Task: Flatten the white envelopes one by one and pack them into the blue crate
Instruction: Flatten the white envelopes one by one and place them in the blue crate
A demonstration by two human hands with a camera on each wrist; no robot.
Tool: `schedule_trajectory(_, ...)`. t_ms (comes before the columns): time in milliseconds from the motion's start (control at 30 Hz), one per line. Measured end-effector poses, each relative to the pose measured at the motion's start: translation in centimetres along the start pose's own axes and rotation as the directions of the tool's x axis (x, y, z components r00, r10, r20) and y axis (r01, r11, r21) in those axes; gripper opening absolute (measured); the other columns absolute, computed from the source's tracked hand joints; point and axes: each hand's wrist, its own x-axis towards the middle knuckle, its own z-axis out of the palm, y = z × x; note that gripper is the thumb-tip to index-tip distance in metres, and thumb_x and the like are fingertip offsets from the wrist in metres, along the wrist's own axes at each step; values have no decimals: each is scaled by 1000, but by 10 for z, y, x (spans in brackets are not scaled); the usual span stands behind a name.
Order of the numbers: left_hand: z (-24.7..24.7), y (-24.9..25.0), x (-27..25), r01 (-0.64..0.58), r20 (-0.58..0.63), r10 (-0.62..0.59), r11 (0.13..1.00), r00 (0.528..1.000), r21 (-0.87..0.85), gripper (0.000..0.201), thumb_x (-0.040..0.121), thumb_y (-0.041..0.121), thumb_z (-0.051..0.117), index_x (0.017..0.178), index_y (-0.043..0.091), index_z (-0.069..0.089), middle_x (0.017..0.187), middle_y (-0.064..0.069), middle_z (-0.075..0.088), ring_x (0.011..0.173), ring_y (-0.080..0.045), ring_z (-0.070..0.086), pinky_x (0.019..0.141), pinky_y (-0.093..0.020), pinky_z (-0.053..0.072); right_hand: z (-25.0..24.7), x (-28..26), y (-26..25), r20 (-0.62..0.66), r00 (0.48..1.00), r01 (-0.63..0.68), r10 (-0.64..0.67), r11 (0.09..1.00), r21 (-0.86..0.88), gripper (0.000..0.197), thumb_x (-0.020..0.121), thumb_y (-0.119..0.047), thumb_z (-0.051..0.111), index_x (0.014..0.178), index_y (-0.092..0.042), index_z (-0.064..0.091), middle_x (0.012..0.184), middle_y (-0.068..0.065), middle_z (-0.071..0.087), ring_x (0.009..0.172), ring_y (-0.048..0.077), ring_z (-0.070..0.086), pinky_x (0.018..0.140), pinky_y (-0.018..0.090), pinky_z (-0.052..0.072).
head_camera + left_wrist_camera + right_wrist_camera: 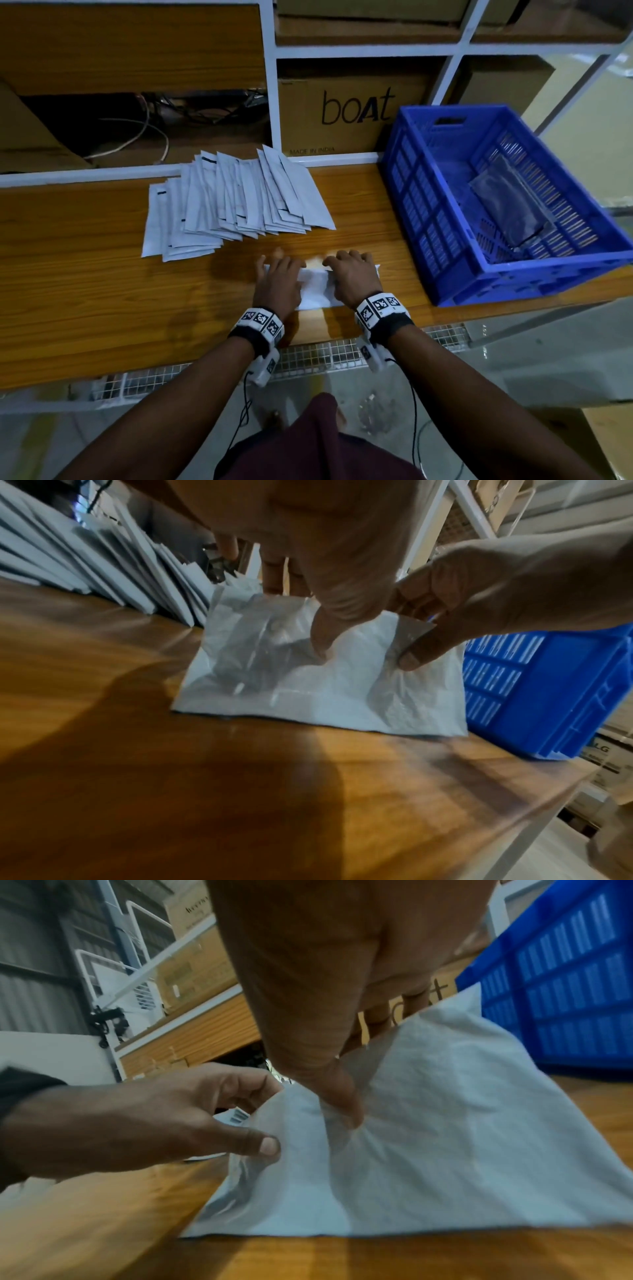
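A crumpled white envelope (317, 291) (342, 696) (445, 1150) lies on the wooden table near its front edge. My left hand (279, 270) holds its left part, thumb (325, 631) on the near side and fingers over the raised far edge. My right hand (352, 267) pinches its right part the same way, thumb (342, 1102) dug into the paper. A fanned pile of white envelopes (233, 202) lies behind, to the left. To the right stands the blue crate (418, 192) (548, 683) (565, 988), with a dark flat bag (507, 202) on its floor.
White shelf frame (270, 85) rises behind the table, with a "boat" cardboard box (349, 113) and loose cables (137, 126) in it. A wire mesh strip (308, 356) runs below the table's front edge. Bare wood (85, 291) stretches left of my hands.
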Motion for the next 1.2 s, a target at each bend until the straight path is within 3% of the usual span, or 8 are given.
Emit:
schedule_trajectory(167, -23, 10, 1, -50, -229, 41, 998, 973, -34, 35, 74, 9, 76, 93, 30, 57, 95, 10, 60, 100, -21, 56, 111, -50, 28, -11, -3, -4, -299, 954, 34, -34, 999, -7, 33, 81, -15, 71, 113, -23, 68, 98, 5, 64, 91, 31, 55, 76, 41, 40)
schedule_trajectory(267, -17, 14, -5, -84, -199, 84, 996, 976, 11, 32, 71, 10, 76, 87, 28, 56, 95, 8, 61, 102, -24, 56, 105, -48, 30, 4, -16, -10, -321, 946, 43, -41, 999, -3, 45, 77, -13, 71, 120, -26, 64, 96, 7, 56, 84, 31, 49, 68, 41, 39)
schedule_trajectory(400, 9, 9, -23, -144, 22, 143, 988, 989, 54, 27, 73, 22, 72, 91, 31, 55, 99, 10, 60, 105, -22, 56, 106, -44, 31, 41, -36, -16, -51, 999, 5, -6, 1000, -21, 54, 74, -25, 74, 126, -29, 62, 119, 9, 57, 102, 34, 51, 79, 44, 44)
schedule_trajectory(633, 26, 3, -24, -240, -50, 235, 940, 971, -244, 47, 75, 30, 51, 118, 18, 65, 123, -3, 65, 116, -24, 59, 100, -42, 49, 57, -51, -16, 48, 997, -72, 64, 982, 175, 67, 85, -55, 35, 147, -32, 42, 151, 5, 43, 142, 32, 30, 111, 53, 24)
schedule_trajectory(733, 40, 5, -14, -159, 140, 169, 984, 976, -85, 67, 95, 45, 22, 154, 20, 43, 162, -6, 38, 150, -29, 33, 124, -51, 24, 63, -46, -10, 68, 990, -138, 126, 963, 232, 68, 94, -55, 15, 157, -32, 26, 166, 3, 19, 154, 26, 6, 122, 53, 7)
schedule_trajectory(833, 59, 5, -15, -58, 316, 63, 998, 947, -26, 83, 88, 65, -11, 164, 35, 5, 171, 8, -3, 158, -20, -6, 126, -47, -4, 72, -41, -9, 142, 980, -176, 142, 948, 265, 62, 101, -59, 9, 159, -38, 7, 168, -3, -4, 154, 24, -13, 122, 54, -5)
schedule_trajectory(1033, 64, 7, -17, -10, 309, 23, 999, 951, -45, 83, 87, 68, -11, 163, 37, 1, 171, 10, -8, 157, -18, -12, 127, -48, -6, 86, -43, -9, 220, 958, -245, 185, 927, 283, 73, 89, -67, -12, 158, -43, -4, 165, -9, -18, 152, 25, -21, 121, 55, -12)
schedule_trajectory(1200, 63, 8, -15, -9, 312, 22, 999, 950, -44, 71, 97, 62, 2, 163, 36, 5, 171, 9, -7, 158, -18, -10, 127, -49, -3, 91, -42, -6, 200, 963, -234, 183, 935, 268, 57, 103, -57, 6, 158, -42, -2, 166, -9, -16, 152, 23, -20, 121, 50, -14)
